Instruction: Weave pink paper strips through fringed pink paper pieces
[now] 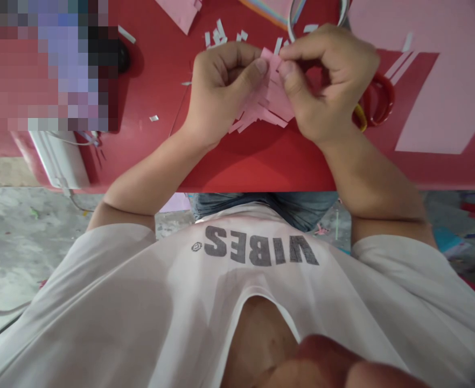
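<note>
I pinch the fringed pink paper point(272, 99) with both hands.
My left hand point(221, 91) and right hand point(326, 81) curl shut on it; its long side points at my shirt point(257, 253).

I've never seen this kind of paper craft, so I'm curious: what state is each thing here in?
Pink paper fringe: cut into strips, bunched up.
Left hand: pinching the fringe between thumb and fingers.
Right hand: pinching the fringe too.
Pink paper sheet: lying flat.
Paper scraps: scattered on the red table.

L hand point(223, 89), R hand point(326, 81) — on pink paper strips point(272, 99)
</note>
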A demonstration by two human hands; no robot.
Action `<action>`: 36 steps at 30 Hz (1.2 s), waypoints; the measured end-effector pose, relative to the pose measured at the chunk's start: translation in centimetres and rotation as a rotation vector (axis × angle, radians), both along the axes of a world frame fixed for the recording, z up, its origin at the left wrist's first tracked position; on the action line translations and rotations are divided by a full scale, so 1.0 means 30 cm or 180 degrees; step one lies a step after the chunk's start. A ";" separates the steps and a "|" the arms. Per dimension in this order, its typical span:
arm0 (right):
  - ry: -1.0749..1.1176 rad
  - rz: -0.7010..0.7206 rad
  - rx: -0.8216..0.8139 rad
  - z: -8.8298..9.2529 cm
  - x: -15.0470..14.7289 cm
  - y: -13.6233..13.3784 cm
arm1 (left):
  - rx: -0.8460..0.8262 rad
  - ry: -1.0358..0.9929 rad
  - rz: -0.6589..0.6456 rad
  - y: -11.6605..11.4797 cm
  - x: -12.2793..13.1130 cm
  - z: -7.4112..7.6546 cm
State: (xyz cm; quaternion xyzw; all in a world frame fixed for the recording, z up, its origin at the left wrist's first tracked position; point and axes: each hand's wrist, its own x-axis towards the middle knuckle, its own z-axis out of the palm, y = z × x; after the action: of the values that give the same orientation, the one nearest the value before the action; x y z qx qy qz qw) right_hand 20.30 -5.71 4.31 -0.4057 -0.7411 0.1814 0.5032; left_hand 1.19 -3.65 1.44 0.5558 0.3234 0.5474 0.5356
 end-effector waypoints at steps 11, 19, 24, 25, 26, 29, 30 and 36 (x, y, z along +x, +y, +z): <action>-0.0108 0.0133 0.0280 -0.011 0.012 0.017 | 0.0141 -0.0042 -0.0011 0.015 -0.003 -0.034; -0.0015 0.0324 -0.0184 -0.004 0.007 -0.002 | 0.0078 -0.0118 -0.0027 0.022 -0.001 -0.040; -0.0153 0.0370 -0.0119 0.001 0.003 0.002 | 0.0098 -0.0304 -0.0120 0.016 0.000 -0.042; -0.0182 0.0372 -0.0112 0.002 0.004 0.004 | 0.0063 -0.0313 -0.0180 0.017 -0.003 -0.043; -0.0189 0.0387 -0.0109 0.003 0.005 0.006 | 0.0075 -0.0314 -0.0235 0.022 -0.005 -0.045; -0.0226 0.0546 -0.0199 0.012 0.012 0.008 | 0.0339 -0.0183 -0.0292 0.050 -0.015 -0.070; -0.0291 0.0615 -0.0263 0.015 0.016 0.009 | 0.0450 -0.0063 -0.0310 0.063 -0.018 -0.084; -0.0493 0.0976 -0.0386 0.016 0.031 0.019 | 0.1023 -0.0150 -0.0513 0.096 -0.017 -0.134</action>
State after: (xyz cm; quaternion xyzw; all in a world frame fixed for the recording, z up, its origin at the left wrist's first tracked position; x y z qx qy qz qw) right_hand 21.22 -5.14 4.79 -0.3304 -0.8185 0.2684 0.3857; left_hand 0.68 -0.77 -2.59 0.6454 0.1734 0.5603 0.4894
